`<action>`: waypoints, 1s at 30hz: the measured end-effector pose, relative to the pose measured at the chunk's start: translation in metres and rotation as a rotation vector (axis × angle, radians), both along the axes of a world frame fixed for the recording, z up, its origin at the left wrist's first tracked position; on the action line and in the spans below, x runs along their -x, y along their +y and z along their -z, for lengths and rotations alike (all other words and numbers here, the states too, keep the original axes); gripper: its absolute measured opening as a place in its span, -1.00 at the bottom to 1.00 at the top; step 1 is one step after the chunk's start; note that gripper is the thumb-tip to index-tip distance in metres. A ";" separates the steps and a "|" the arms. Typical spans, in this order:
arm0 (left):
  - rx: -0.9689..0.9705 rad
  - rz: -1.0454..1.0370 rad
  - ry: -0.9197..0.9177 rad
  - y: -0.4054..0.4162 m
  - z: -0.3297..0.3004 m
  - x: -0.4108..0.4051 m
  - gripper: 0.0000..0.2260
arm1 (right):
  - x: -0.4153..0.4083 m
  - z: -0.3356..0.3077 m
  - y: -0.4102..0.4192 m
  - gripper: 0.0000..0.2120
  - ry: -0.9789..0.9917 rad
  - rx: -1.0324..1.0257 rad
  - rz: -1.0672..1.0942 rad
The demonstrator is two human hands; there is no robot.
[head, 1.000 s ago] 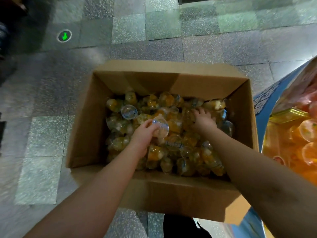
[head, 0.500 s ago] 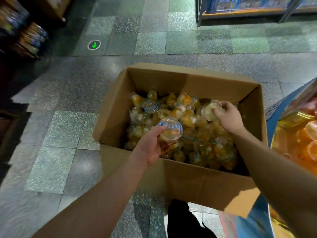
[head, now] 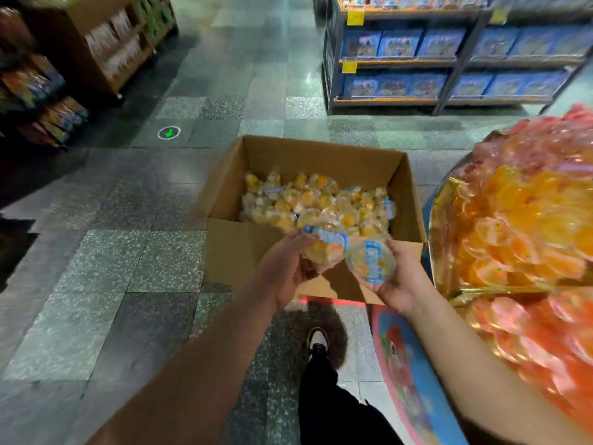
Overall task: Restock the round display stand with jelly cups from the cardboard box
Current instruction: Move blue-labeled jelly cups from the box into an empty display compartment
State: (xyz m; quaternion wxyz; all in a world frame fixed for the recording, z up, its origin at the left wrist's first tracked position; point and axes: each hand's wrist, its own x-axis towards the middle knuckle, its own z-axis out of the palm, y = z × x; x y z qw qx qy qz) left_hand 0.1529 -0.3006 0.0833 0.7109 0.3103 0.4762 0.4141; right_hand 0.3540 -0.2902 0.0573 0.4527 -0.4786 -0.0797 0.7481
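Observation:
An open cardboard box [head: 237, 252] stands on the floor, holding several clear jelly cups [head: 321, 200] with yellow fruit. My left hand [head: 285, 271] grips a jelly cup [head: 324, 248] in front of the box's near wall. Beside it, my right hand [head: 401, 281] holds another jelly cup [head: 370, 260], its blue-printed lid facing up. The two cups nearly touch. At the right edge rises the round display stand [head: 439, 226] with a gold rim, piled with orange cups on top and pink cups in the tier below.
Grey tiled floor [head: 128, 252] lies to the left of the box. A shelf unit with blue boxes [head: 417, 59] stands behind, wooden racks [head: 96, 49] at the far left. My black trouser leg and shoe [head: 317, 345] are below the hands.
Both hands have lifted out of the box, each with a cup, and come together in front of its near wall. The view has pulled back and up, showing the stand and shelves.

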 end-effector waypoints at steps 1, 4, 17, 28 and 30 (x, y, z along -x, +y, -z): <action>-0.004 0.014 -0.005 -0.018 -0.003 -0.004 -0.85 | -0.003 -0.004 -0.021 -0.57 0.026 0.009 0.010; -0.006 0.046 0.002 -0.059 -0.014 -0.022 -0.64 | -0.017 -0.020 -0.080 -0.57 0.055 0.019 0.047; 0.023 0.411 -0.117 -0.178 -0.057 -0.210 -0.85 | -0.156 -0.085 -0.304 -0.59 0.168 -0.258 0.430; 0.095 0.738 -0.017 -0.289 -0.029 -0.460 -0.76 | -0.356 -0.045 -0.455 -0.57 -0.214 0.064 0.667; 0.139 0.673 0.049 -0.304 -0.014 -0.501 -0.70 | -0.396 -0.030 -0.476 -0.53 -0.266 0.130 0.648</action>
